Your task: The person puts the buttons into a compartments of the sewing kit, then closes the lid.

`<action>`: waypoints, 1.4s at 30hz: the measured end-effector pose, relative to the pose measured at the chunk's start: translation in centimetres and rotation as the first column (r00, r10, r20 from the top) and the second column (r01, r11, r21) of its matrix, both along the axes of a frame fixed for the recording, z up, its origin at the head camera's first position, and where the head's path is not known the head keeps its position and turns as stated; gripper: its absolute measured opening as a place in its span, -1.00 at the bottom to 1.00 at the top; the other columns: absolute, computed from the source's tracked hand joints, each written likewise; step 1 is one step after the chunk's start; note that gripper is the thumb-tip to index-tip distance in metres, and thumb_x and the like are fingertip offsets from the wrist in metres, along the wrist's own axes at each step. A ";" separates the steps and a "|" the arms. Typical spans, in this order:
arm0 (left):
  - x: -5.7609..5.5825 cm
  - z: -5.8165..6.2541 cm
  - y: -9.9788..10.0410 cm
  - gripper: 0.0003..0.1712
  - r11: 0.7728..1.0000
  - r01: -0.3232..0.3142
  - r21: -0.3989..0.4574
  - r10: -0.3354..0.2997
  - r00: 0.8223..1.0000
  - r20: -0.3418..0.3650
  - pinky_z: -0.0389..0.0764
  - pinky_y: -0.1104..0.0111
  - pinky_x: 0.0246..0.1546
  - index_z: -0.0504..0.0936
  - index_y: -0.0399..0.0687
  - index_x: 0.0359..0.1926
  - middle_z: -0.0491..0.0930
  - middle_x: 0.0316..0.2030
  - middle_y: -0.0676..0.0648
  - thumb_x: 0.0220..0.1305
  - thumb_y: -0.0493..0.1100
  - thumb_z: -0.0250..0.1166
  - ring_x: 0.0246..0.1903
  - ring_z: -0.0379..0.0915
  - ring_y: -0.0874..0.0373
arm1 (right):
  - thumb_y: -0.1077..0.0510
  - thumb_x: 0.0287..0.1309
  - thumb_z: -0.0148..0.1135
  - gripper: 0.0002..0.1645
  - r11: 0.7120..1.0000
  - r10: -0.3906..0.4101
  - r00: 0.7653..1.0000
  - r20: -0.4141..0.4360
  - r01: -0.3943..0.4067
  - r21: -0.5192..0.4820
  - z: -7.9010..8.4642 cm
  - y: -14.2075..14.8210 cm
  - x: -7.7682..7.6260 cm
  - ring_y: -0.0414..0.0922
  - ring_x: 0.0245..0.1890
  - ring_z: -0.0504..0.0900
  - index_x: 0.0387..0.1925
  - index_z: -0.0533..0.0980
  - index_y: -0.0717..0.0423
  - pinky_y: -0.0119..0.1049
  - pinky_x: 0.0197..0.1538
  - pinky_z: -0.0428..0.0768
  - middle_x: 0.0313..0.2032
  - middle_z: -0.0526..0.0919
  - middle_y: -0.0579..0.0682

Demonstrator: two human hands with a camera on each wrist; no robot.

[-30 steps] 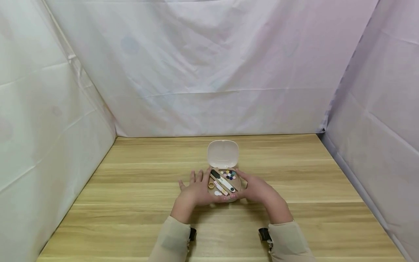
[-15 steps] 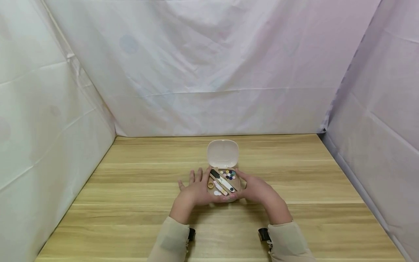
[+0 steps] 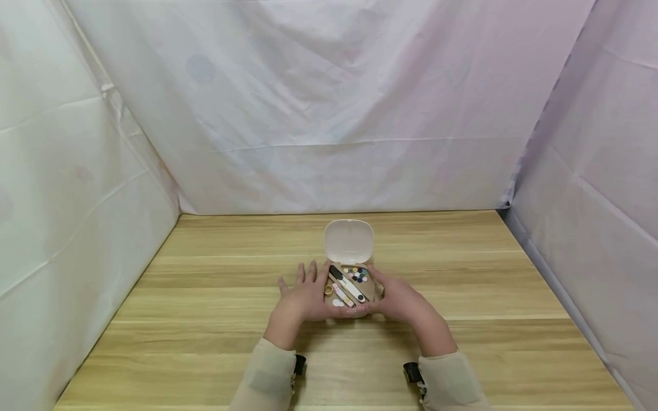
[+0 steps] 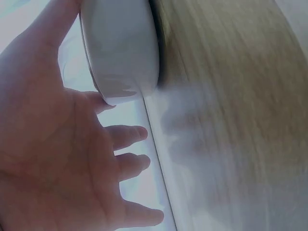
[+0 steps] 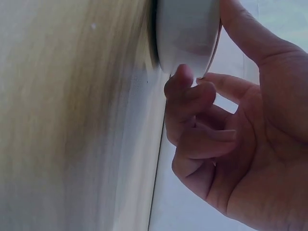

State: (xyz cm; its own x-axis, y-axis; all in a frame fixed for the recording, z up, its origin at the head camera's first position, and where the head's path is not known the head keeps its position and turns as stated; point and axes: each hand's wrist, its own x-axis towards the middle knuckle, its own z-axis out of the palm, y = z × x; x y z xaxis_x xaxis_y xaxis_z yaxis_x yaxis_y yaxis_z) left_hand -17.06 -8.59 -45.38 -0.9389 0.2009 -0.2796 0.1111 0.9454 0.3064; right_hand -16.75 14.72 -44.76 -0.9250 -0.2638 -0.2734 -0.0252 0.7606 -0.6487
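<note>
A sewing kit case (image 3: 371, 283) sits on the table, its pale lid (image 3: 349, 241) raised at the back. In its brown tray lie black-and-white thread snips (image 3: 347, 283), a gold ring (image 3: 328, 290), a pink-and-white strip (image 3: 342, 295), white buttons (image 3: 337, 302) and several small coloured round pieces (image 3: 356, 274). My left hand (image 3: 303, 299) spans the case's left side, index finger at the back rim, thumb along the front, other fingers spread. My right hand (image 3: 401, 298) spans the right side likewise; its other fingers curl in the right wrist view beside the case wall (image 5: 185, 38).
The wood-grain table (image 3: 216, 319) extends around the case. White cloth hangs behind it (image 3: 329, 142) and along both sides. A black wrist strap piece (image 3: 413, 373) shows at the right sleeve, with another (image 3: 300, 365) at the left.
Both hands and the case have shifted very slightly to the left in the head view. The hands keep the same places on the case, and the lid stays raised.
</note>
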 end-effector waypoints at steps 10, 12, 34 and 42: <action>-1.5 0.9 -1.1 0.29 0.935 0.034 0.352 -0.022 0.999 -0.040 0.00 -0.46 0.55 -0.32 0.10 0.75 -0.22 0.72 -0.32 0.40 0.49 0.23 0.68 -0.14 -0.39 | -0.19 0.55 0.18 0.11 0.998 0.067 0.997 -0.026 -0.067 -0.021 0.9 0.8 -0.2 0.41 0.58 0.25 0.71 -0.16 0.26 0.38 0.58 0.23 0.52 0.34 0.45; -2.0 1.3 -1.2 0.18 0.904 0.049 0.425 -0.026 0.998 -0.059 0.04 -0.34 0.60 -0.30 0.05 0.75 -0.21 0.72 -0.34 0.51 0.42 0.15 0.68 -0.12 -0.37 | -0.08 0.65 0.02 -0.06 0.997 0.067 0.996 -0.062 -0.069 -0.043 1.3 0.9 -0.6 0.42 0.54 0.33 0.69 -0.13 0.33 0.36 0.56 0.28 0.49 0.36 0.48; -8.2 5.7 -0.7 -0.05 0.655 -0.345 0.672 0.099 0.921 0.376 0.47 -0.29 0.41 0.12 -0.06 0.69 0.42 0.44 -0.45 0.62 0.48 -0.29 0.39 0.45 -0.45 | -0.42 0.64 -0.40 0.00 0.906 -0.142 0.966 0.217 0.215 -0.365 4.1 -0.1 -8.2 0.36 0.34 0.60 0.63 0.14 0.28 0.12 0.31 0.68 0.41 0.46 0.46; -8.6 5.7 -0.4 -0.07 0.657 -0.370 0.657 0.137 0.916 0.378 0.50 -0.40 0.30 0.15 -0.06 0.67 0.48 0.40 -0.42 0.63 0.46 -0.27 0.28 0.57 -0.45 | -0.37 0.67 -0.38 -0.04 0.916 -0.146 0.969 0.197 0.208 -0.343 4.6 -0.9 -8.1 0.36 0.29 0.64 0.62 0.15 0.30 0.12 0.26 0.72 0.39 0.49 0.41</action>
